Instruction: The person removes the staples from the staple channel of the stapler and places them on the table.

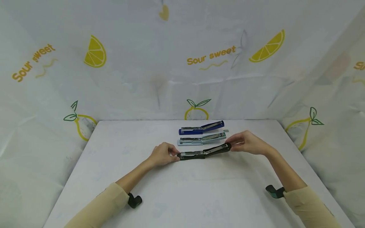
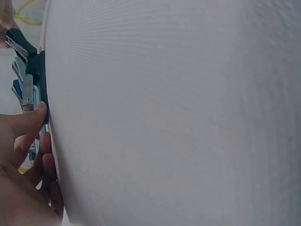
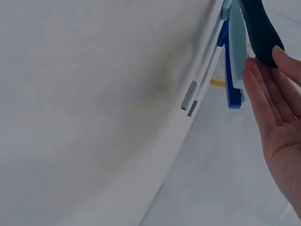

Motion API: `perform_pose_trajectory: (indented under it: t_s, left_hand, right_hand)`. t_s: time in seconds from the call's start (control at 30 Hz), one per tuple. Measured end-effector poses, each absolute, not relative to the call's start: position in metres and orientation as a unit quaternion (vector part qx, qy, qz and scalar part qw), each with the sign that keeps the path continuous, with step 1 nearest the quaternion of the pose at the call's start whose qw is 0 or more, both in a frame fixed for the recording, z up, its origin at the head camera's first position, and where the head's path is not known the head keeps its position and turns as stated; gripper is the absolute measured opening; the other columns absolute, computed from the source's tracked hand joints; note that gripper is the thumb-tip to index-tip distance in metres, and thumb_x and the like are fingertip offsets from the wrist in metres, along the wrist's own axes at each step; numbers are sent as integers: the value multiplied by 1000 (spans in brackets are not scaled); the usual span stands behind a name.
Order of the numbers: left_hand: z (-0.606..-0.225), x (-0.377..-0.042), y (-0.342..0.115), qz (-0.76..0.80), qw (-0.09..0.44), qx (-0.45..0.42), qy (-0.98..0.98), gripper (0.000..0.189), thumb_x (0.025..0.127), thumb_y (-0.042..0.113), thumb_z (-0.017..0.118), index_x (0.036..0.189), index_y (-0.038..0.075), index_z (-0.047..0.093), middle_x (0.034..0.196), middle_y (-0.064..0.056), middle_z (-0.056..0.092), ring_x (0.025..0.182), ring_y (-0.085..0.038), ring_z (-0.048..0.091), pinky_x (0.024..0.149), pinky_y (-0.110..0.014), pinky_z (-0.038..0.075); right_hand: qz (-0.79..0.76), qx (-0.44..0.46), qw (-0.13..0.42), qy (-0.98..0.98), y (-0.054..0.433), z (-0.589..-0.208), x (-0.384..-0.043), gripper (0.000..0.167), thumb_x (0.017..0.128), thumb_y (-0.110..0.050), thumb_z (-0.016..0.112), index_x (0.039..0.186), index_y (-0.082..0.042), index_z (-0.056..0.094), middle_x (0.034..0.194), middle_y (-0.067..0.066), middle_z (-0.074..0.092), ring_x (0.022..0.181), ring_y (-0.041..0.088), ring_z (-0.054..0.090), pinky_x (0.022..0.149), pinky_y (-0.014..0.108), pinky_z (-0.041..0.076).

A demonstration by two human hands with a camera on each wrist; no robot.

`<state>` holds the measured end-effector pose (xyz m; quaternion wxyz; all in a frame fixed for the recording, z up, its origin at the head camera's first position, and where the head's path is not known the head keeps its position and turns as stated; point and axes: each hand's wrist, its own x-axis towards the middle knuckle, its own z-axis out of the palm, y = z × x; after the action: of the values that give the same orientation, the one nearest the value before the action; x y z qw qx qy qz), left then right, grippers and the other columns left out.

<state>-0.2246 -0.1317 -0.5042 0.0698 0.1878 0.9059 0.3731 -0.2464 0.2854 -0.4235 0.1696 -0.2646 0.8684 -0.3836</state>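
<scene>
A dark green stapler (image 1: 216,150), swung open, lies nearest the person in a row of three. At its left end my left hand (image 1: 162,154) pinches the tip between thumb and fingers. My right hand (image 1: 249,144) holds the other end, which tilts up off the table; in the right wrist view the thumb and fingertips grip that dark end (image 3: 259,35). Just behind it sits a light blue stapler (image 1: 190,142), also swung open. Farthest back is a blue stapler (image 1: 190,131), opened the same way.
Two small staple strips (image 3: 189,95) lie on the white table (image 1: 182,196) near the staplers' right ends. A white sheet (image 1: 142,76) printed with lemons and lettering stands behind and at both sides. Dark wrist cameras (image 1: 134,201) protrude from both sleeves.
</scene>
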Motion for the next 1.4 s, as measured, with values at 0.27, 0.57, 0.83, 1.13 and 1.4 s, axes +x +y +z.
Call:
perform_pose_trajectory:
  t_s: [0.27, 0.57, 0.83, 1.13, 1.4]
  left_hand:
    - [-506, -225, -132, 366, 67, 189, 909, 18, 86, 26, 91, 102, 21, 85, 87, 11, 74, 78, -5, 57, 77, -29, 40]
    - [-505, -226, -134, 371, 68, 195, 906, 18, 85, 29, 92, 100, 22, 84, 87, 10, 76, 79, -2, 59, 81, -33, 38]
    - [-506, -227, -134, 378, 72, 194, 903, 19, 86, 29, 91, 101, 21, 84, 87, 9, 76, 79, -3, 57, 81, -33, 34]
    - [-506, -227, -133, 376, 73, 184, 905, 18, 85, 30, 92, 100, 22, 84, 87, 10, 76, 79, -4, 57, 83, -33, 34]
    - [-506, -226, -133, 377, 73, 185, 905, 18, 85, 29, 92, 100, 22, 85, 87, 9, 76, 80, -4, 57, 83, -33, 34]
  right_hand:
    - [-362, -272, 130, 882, 273, -404, -245, 35, 96, -3, 79, 129, 7, 73, 130, 26, 76, 122, 43, 74, 99, 37, 63]
    - [-415, -278, 132, 856, 230, -395, -240, 27, 98, -9, 79, 124, 1, 77, 120, 20, 80, 104, 19, 81, 88, 21, 62]
    - [-459, -275, 189, 824, 200, -403, -243, 31, 99, -12, 79, 126, 2, 76, 127, 27, 77, 109, 25, 81, 90, 24, 63]
    - [-489, -280, 237, 791, 176, -419, -245, 30, 101, -11, 77, 128, 3, 74, 131, 35, 72, 117, 43, 76, 94, 25, 63]
    - [-494, -261, 257, 789, 165, -425, -242, 33, 102, -11, 76, 131, 4, 72, 132, 32, 73, 120, 41, 76, 95, 24, 62]
